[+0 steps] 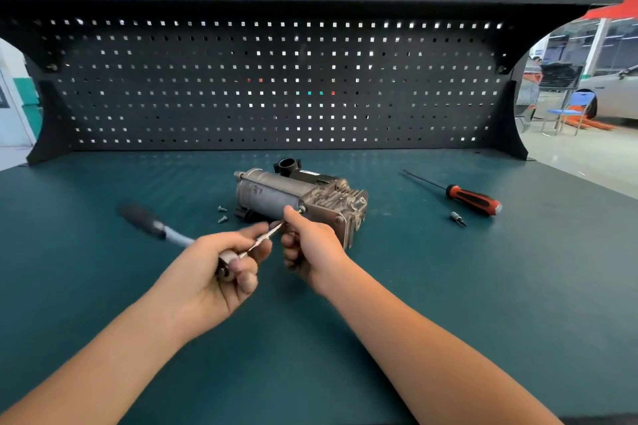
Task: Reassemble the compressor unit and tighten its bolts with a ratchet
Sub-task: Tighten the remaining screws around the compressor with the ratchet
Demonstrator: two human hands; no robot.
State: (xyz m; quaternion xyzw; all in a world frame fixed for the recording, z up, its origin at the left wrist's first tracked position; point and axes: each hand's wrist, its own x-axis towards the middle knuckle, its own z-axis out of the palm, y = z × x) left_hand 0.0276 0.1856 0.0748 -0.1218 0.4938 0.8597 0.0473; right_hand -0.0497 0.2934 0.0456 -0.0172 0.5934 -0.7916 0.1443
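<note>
Though blurry, ratchet (173,237) in left hand (214,274)

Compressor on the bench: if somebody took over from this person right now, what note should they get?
Left hand: grips the ratchet at its head end; the handle is blurred.
Right hand: pinches the slim metal shaft sticking out of the ratchet, its tip near the compressor.
Compressor lies mid-bench and looks put together. Two loose screws lie left of it; a screwdriver and a small bit lie to its right.
Left to do, probably: seat the tool, tighten, fit the loose screws.
</note>
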